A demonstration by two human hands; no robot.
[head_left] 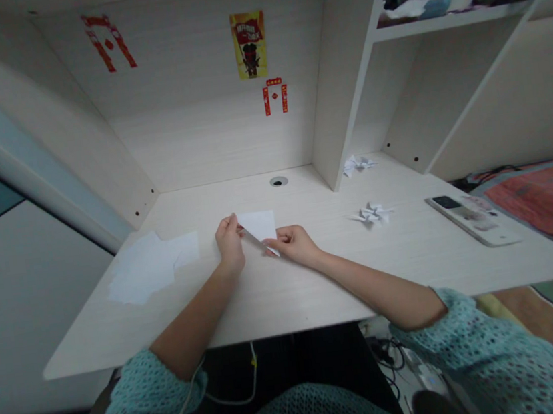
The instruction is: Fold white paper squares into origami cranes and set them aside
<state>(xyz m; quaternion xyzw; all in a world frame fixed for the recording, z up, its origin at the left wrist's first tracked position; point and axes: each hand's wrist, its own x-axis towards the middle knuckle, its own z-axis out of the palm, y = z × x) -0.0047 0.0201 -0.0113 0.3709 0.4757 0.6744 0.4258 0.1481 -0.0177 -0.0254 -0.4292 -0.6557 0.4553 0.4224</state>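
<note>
A small white sheet of paper (260, 224) is held between my two hands above the middle of the desk, its near-left edge turned up in a slanting strip. My left hand (231, 241) pinches the upper left end of that edge. At the lower right end, my right hand (295, 243) grips the paper between thumb and fingers. Left of my left hand lies a loose spread of white paper sheets (146, 270). To the right of my right hand sits a folded white paper pinwheel shape (372, 214), with a similar folded paper piece (359, 164) farther back by the divider.
A phone (472, 220) lies at the desk's right side. An upright divider panel (341, 78) rises behind the folded pieces. The desk (289, 306) has a cable hole (279, 181) at the back. Beyond its right end is red cloth (538, 202). A white cable (234, 400) hangs below the front edge.
</note>
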